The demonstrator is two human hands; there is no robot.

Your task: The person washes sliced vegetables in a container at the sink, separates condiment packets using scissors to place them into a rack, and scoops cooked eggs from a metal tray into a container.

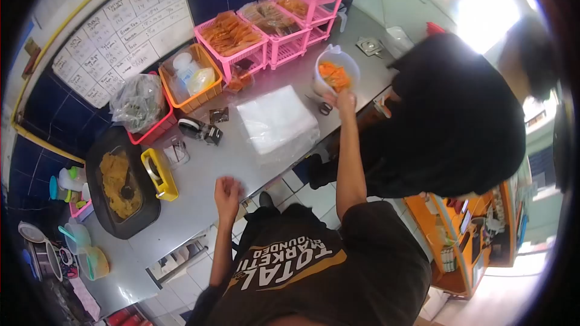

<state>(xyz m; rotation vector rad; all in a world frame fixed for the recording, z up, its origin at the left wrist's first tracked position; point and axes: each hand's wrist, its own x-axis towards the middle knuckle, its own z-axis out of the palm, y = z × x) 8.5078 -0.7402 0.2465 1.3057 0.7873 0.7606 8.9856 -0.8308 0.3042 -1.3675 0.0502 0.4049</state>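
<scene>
My right hand reaches out to a white bowl and has its fingers closed on the near rim. Orange strips that look like shredded vegetable lie inside the bowl, which is at the far right part of the metal counter. Near the counter's front edge, my left hand hangs with its fingers curled in and nothing visible in them. Between the two hands, further back, lies a stack of clear plastic bags.
Pink baskets with packed orange food stand along the wall. An orange basket holds bottles. A dark pan with brown food and a yellow tape dispenser are at left. A person in black stands close on the right.
</scene>
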